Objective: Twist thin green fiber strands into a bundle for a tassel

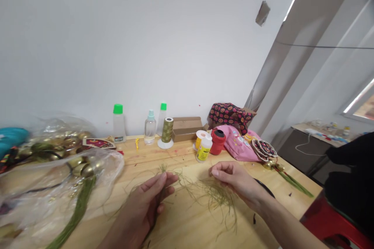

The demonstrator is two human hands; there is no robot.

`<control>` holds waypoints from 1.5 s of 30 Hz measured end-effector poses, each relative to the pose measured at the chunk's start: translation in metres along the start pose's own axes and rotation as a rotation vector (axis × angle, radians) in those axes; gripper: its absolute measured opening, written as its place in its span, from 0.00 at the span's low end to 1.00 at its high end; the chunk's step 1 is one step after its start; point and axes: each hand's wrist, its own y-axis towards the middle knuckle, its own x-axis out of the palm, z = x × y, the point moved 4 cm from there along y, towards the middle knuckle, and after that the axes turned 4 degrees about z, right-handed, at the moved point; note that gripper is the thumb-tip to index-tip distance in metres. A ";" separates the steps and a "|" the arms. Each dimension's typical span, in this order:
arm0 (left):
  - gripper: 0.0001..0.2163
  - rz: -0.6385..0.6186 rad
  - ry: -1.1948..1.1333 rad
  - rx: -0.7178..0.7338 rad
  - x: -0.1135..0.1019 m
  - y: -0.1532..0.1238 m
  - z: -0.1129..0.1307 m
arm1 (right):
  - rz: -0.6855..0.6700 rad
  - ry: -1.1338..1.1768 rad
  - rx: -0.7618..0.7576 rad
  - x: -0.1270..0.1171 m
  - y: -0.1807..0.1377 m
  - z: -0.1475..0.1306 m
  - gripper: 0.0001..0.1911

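Observation:
My left hand (150,202) is closed around a dark cord (155,218) that runs down through the palm. A tuft of green thread ends (163,168) sticks up above its fingertips. To the right, my right hand (236,181) has thumb and forefinger pinched together; whatever is between them is too small to make out. Below that hand lies a loose tangle of cut green threads (217,196) on the wooden table (187,225). Stray thin strands spread between the two hands.
A plastic bag (108,163) with brass bells (84,168) and a green tassel (78,210) lies left. Behind stand a green-capped bottle (119,122), spray bottle (150,128), thread spool (167,130), cardboard box (187,127) and glue bottle (204,148). Pink cloth (238,146) lies right.

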 end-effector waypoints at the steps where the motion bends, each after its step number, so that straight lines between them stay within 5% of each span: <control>1: 0.03 -0.013 0.010 -0.012 0.000 0.000 -0.001 | -0.007 0.003 -0.007 0.003 0.001 0.000 0.14; 12: 0.07 -0.300 0.163 -0.055 0.001 0.004 -0.014 | 0.021 -0.048 -0.146 0.028 0.013 0.002 0.14; 18: 0.07 -0.333 0.113 -0.075 0.003 0.005 -0.016 | 0.060 -0.334 -0.342 0.049 0.002 0.002 0.09; 23: 0.07 -0.239 0.010 -0.016 -0.002 0.011 -0.011 | 0.018 -0.609 -0.469 0.061 -0.010 0.006 0.08; 36: 0.04 -0.123 -0.064 0.086 -0.005 0.015 -0.003 | 0.034 -0.692 -0.465 0.051 -0.008 0.016 0.07; 45: 0.14 -0.081 -0.507 0.326 -0.019 -0.003 0.042 | 0.032 -0.801 -0.436 0.035 -0.003 0.027 0.04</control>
